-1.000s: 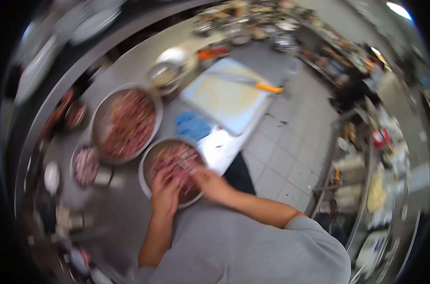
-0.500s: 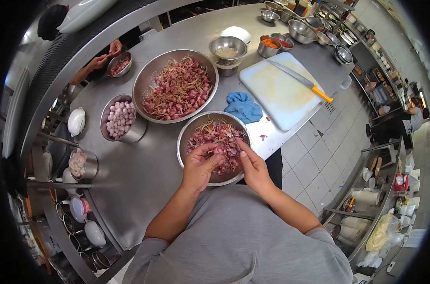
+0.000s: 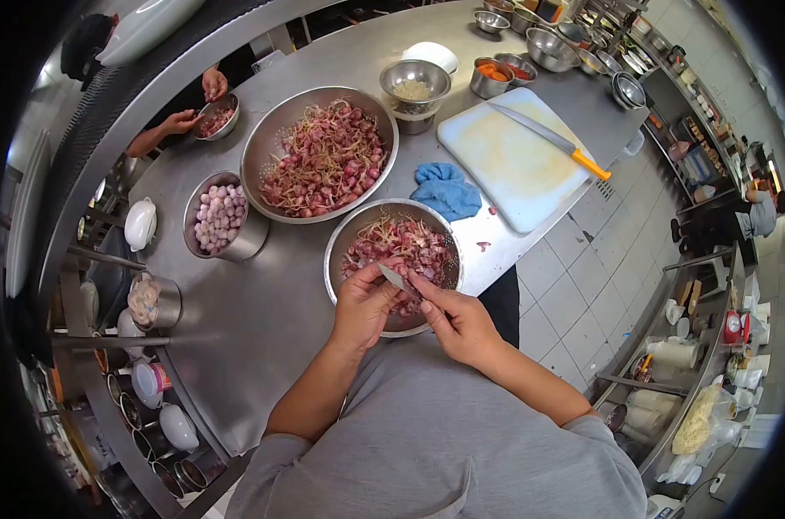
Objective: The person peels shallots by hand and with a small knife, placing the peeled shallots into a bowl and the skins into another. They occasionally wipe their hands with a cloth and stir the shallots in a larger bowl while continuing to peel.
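Over a steel colander (image 3: 330, 270) of shallots and peelings (image 3: 410, 245), my hands are close together. My left hand (image 3: 363, 304) pinches a reddish shallot (image 3: 387, 265), mostly covered by the fingers and a blade. In my right hand (image 3: 463, 325) is a small knife (image 3: 393, 278), its blade angled toward the left fingers and its handle largely hidden in the grip. Just beyond stands a larger perforated bowl (image 3: 265, 201) heaped with sprouting shallots (image 3: 327, 160). To its left, a steel pot (image 3: 247, 240) contains pale peeled shallots (image 3: 220, 216).
A blue cloth (image 3: 445, 191) lies beside a white cutting board (image 3: 505, 164) bearing a yellow-handled knife (image 3: 574, 154). Small steel bowls (image 3: 415, 80) stand behind. Across the table, another person's hands (image 3: 181, 121) are at a bowl (image 3: 222, 130). A shelf rail (image 3: 107, 340) runs along the left.
My right hand has moved left and turned, bringing the knife blade across to the left fingers. My left hand stays nearly in place. The other person's hands have moved apart.
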`<move>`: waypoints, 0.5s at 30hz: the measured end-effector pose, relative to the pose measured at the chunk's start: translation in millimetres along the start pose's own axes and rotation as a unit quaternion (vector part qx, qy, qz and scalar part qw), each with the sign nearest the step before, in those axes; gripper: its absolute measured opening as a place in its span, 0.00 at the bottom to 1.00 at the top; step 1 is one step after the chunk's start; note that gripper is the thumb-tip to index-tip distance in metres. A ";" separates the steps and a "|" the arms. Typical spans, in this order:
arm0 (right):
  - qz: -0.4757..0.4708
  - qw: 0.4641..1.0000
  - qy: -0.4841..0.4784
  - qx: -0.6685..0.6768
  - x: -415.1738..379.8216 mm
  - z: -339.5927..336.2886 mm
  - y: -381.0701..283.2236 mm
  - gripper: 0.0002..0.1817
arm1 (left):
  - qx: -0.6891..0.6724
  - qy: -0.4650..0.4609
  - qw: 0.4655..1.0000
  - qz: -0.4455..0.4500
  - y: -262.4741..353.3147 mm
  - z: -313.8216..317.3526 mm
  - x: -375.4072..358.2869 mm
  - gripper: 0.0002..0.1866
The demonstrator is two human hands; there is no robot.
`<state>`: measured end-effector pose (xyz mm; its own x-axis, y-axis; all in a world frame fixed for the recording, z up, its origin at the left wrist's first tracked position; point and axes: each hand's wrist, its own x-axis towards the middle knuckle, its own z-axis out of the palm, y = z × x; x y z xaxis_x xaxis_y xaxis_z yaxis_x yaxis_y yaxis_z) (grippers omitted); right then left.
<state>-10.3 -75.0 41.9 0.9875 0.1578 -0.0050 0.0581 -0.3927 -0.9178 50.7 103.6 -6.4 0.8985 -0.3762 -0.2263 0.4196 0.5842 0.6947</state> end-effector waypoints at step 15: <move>-0.017 0.998 0.031 -0.044 1.8 8.7 8.3 0.22 | 0.039 -0.017 0.999 -0.002 0.9 -11.0 -2.1 0.07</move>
<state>-9.4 -70.1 30.9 0.9917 0.1170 0.0533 0.1022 -0.4658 -0.8790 50.7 112.8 -12.8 0.8912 -0.4035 -0.2074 0.4110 0.5246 0.7456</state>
